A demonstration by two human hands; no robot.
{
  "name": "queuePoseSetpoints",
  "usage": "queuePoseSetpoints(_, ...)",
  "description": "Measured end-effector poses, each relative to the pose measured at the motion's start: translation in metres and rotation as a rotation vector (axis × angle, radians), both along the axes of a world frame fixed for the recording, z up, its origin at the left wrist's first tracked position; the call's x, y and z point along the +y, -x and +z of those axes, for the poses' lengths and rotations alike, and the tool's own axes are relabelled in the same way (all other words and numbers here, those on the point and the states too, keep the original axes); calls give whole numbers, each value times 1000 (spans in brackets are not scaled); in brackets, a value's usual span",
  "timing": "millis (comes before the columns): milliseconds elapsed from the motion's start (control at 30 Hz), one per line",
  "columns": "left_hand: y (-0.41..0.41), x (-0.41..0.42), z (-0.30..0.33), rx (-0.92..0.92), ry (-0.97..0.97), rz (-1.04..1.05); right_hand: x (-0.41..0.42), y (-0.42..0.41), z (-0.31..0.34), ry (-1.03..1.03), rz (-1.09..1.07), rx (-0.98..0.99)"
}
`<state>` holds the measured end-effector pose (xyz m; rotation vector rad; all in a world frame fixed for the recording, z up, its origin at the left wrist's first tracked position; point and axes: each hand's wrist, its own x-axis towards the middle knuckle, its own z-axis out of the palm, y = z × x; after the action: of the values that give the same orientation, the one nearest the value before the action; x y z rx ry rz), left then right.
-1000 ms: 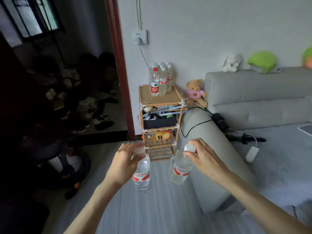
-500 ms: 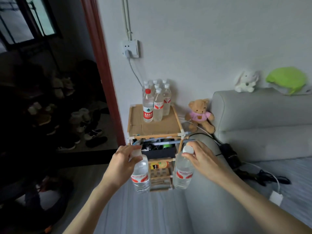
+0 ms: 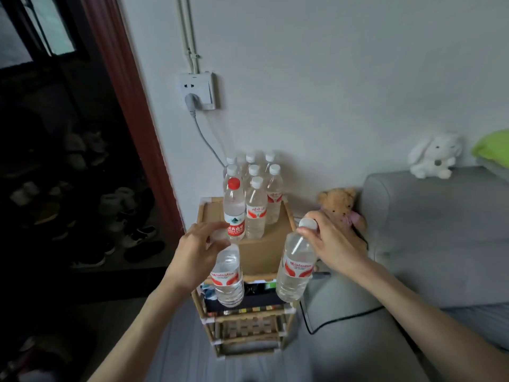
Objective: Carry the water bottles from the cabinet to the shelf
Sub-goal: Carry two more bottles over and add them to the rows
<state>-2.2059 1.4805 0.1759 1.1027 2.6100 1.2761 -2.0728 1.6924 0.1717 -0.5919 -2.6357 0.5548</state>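
My left hand (image 3: pixel 194 253) grips a clear water bottle (image 3: pixel 228 279) by its neck, and the bottle hangs in front of the wooden shelf (image 3: pixel 268 256). My right hand (image 3: pixel 332 245) pinches the white cap of a second water bottle (image 3: pixel 296 268), which hangs tilted at the shelf's right front corner. Both bottles carry red and white labels. At the back of the shelf's cardboard-covered top stands a cluster of several bottles (image 3: pixel 256 208), one with a red cap (image 3: pixel 234 183).
A grey sofa (image 3: pixel 429 244) fills the right side, its armrest touching the shelf. A teddy bear (image 3: pixel 340 205) and a black cable (image 3: pixel 325 326) lie on the armrest. A wall socket (image 3: pixel 197 91) is above. A dark doorway with several shoes (image 3: pixel 110 216) opens on the left.
I have come closer to the shelf. Both hands have carried their bottles up and forward, from the level of the lower tiers to the front edge of the top.
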Motion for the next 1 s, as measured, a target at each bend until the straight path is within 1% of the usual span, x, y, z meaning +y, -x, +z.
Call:
queuePoseSetpoints(100, 30, 22, -4, 10, 13, -28, 22, 34, 1, 15, 14, -35)
queuePoseSetpoints(300, 75, 56, -18, -18, 75, -45, 63, 96, -8, -60, 58, -108)
queuePoseSetpoints(400, 87, 67, -26, -64, 106, -32, 81, 117, -16, -26, 47, -144)
queuePoseSetpoints(600, 101, 87, -34, -55, 125, 28, 109, 148, -29, 56, 92, -166)
queuePoseSetpoints(800, 108, 100, -33, -71, 177, 60, 127, 153, -34, 140, 219, -133)
queuePoseSetpoints(933, 112, 99, -29, -75, 233, -45, 134, 148, -28, 156, 392, -163)
queuePoseSetpoints(1000, 112, 98, -26, -108, 236, -83, 137, 147, -29, 131, 429, -187)
